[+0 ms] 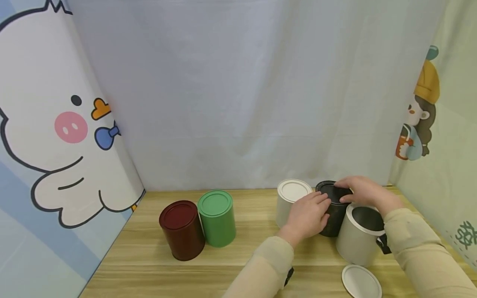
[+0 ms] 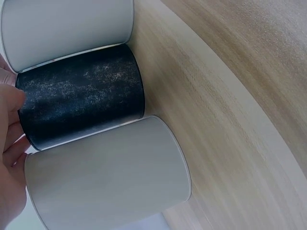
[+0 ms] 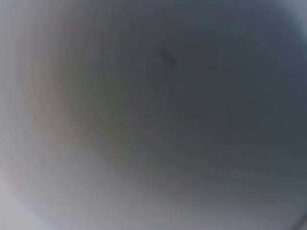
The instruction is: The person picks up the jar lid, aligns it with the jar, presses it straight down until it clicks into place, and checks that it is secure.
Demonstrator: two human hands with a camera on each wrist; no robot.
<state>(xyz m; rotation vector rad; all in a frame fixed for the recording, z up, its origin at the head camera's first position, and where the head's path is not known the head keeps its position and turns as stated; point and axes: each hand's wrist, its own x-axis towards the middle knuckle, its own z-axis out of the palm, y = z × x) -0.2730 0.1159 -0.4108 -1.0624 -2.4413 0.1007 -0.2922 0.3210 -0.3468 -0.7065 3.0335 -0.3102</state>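
A black lidded canister (image 1: 333,221) stands between a white lidded canister (image 1: 285,207) and a beige canister without its lid (image 1: 357,244). My left hand (image 1: 307,213) grips the left side of the black canister's rim, fingers at the top edge and thumb lower. The left wrist view shows its fingertips (image 2: 18,98) right at the rim of the black canister (image 2: 81,96). From the right, my right hand (image 1: 359,191) curls thumb and fingers over the edge of the black lid (image 1: 333,191). The right wrist view is a dark blur.
A loose white lid (image 1: 361,282) lies in front of the beige canister. A dark red canister (image 1: 183,231) and a green one (image 1: 218,219) stand at left on the wooden table (image 1: 167,277). A grey curtain (image 1: 223,103) hangs behind.
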